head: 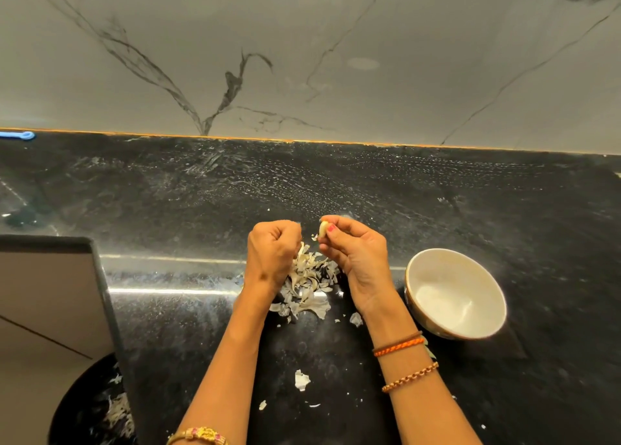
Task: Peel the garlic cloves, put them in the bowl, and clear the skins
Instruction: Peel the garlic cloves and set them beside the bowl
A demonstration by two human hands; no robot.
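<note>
My right hand [356, 253] pinches a pale garlic clove [323, 229] between thumb and fingers, held above the black counter. A little to its left, my left hand [272, 253] is curled into a loose fist; whether it holds a bit of skin I cannot tell. Below and between the hands lies a heap of papery garlic skins [307, 286]. A white bowl [433, 263] stands on the counter right of my right wrist, and I see no cloves in it.
Loose skin scraps [301, 380] lie on the black counter [504, 216] nearer to me. A black round bin [84, 407] with skins in it sits low at the left, beside a grey cabinet panel [47, 296]. A marble wall rises behind the counter.
</note>
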